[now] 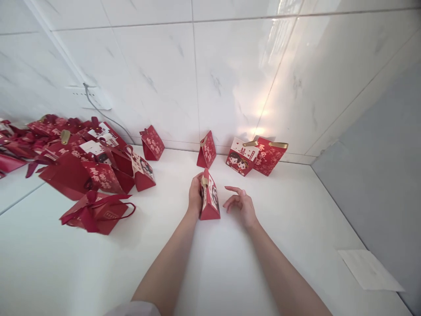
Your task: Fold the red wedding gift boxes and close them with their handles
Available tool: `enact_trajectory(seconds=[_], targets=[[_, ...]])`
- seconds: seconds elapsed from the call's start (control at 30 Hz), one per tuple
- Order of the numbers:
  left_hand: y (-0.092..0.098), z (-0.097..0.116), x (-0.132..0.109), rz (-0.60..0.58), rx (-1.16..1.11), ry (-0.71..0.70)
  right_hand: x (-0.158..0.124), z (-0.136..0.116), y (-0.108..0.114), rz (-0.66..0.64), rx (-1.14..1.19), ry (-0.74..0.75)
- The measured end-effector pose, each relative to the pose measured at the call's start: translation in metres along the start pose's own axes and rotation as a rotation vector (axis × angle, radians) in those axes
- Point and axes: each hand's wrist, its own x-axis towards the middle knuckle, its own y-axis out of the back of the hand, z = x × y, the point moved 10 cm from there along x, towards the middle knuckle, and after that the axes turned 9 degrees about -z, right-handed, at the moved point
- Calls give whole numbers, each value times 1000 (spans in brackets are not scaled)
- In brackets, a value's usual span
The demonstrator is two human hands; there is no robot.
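Observation:
My left hand (195, 195) grips a small red gift box (209, 199) that stands upright on the white floor, fingers wrapped around its left side and top. My right hand (241, 202) hovers just right of the box with its fingers loosely spread, holding nothing and not touching the box. Beyond them, along the wall, stand a narrow red box (207, 150) and two wider red boxes with gold handles (242, 157) (270, 154).
A heap of red gift boxes and ribbons (75, 158) fills the left side, with one flattened box (97, 213) nearest me and another box (151, 143) by the wall. A cable (98, 109) runs down the tiled wall. A white paper sheet (370, 270) lies at right.

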Motion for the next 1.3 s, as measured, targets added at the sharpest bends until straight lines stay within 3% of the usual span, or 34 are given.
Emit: enact_trajectory(seconds=[0.1, 0.23, 0.3, 0.43, 0.53, 0.63, 0.7, 0.8, 0.9, 0.97, 1.1, 1.2, 1.3], targets=[[9, 2, 3, 5, -181, 46, -3, 4, 7, 60, 27, -36], [12, 19, 1, -91, -127, 160, -4, 2, 7, 72, -3, -34], [1, 44, -7, -192, -40, 114, -5, 1, 6, 75, -7, -32], [-42, 90, -40, -391, 212, -60, -5, 1, 7, 80, -10, -24], [-52, 98, -61, -325, 362, -94, -6, 0, 7, 72, -28, -7], [-28, 86, -65, -174, 443, 29, -7, 0, 8, 75, -38, -5], [7, 78, -64, -44, 402, 142, -9, 1, 8, 79, -39, -5], [73, 73, -67, 218, 170, 237, -10, 3, 8, 80, -36, -15], [111, 65, -80, 309, -36, 336, -10, 4, 8, 77, -41, -29], [122, 70, -92, 316, -68, 341, -9, 6, 8, 74, -54, -38], [113, 116, -115, 169, 176, 243, -7, 10, 9, 66, -94, -64], [82, 151, -131, -140, 615, 268, -7, 12, 10, 63, -125, -75], [64, 182, -140, -266, 1034, 231, -10, 14, 8, 45, -156, -91]])
